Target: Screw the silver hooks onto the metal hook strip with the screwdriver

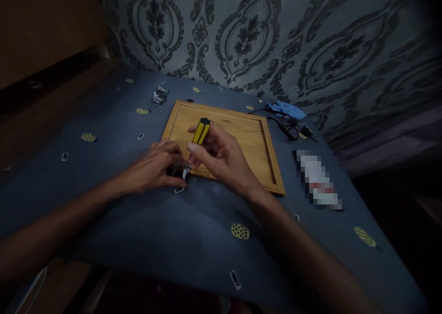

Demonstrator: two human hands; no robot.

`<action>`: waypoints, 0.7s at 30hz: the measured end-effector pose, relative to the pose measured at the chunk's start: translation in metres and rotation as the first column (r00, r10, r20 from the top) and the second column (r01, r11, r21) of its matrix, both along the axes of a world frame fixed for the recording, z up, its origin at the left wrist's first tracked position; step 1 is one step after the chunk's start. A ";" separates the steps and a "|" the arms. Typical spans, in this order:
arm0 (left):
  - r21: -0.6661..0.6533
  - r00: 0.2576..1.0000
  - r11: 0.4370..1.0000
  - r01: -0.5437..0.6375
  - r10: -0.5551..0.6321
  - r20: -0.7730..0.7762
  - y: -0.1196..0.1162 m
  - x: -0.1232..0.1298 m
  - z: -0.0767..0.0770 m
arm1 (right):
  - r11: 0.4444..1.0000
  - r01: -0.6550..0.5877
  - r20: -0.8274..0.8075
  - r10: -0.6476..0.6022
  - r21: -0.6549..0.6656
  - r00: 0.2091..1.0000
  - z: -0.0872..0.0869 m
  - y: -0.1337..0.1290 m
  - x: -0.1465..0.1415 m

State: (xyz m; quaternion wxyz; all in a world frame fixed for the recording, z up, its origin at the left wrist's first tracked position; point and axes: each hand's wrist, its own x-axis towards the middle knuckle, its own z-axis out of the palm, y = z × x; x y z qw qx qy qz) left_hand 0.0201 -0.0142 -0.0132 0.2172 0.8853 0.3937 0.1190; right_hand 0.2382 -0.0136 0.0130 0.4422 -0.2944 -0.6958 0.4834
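Note:
A framed wooden panel [228,125], like a small cabinet door, lies flat on the dark blue patterned cloth. My right hand [221,157] grips a yellow and black screwdriver [201,132], its handle tilted up and its shaft pointing down. Below it, at the panel's near left corner, sits a small metal hinge [185,171]. My left hand [162,166] is closed round that hinge with thumb and fingers. The screwdriver's tip is hidden by my fingers, so I cannot tell whether it meets a screw.
Several metal hinges [159,94] and loose screws lie beyond the panel's left side. Behind its right side are eyeglasses [286,127], a blue cloth or bag [287,109] and a dark small object [305,130]. A blurred-out item [317,180] lies at right. The patterned wall [241,33] borders the far edge.

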 end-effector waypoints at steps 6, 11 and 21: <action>-0.013 1.000 1.000 -0.012 0.012 -0.002 -0.003 0.002 0.006 | 0.999 -0.031 0.017 0.030 0.037 0.999 0.002 0.002 0.002; -0.015 1.000 1.000 -0.027 0.027 0.005 -0.004 0.002 0.005 | 0.990 0.122 -0.011 -0.121 0.075 0.993 -0.006 -0.002 -0.007; 0.003 1.000 1.000 -0.018 0.018 0.022 -0.002 0.000 0.001 | 0.924 0.305 -0.014 -0.310 0.229 0.951 -0.005 -0.001 -0.006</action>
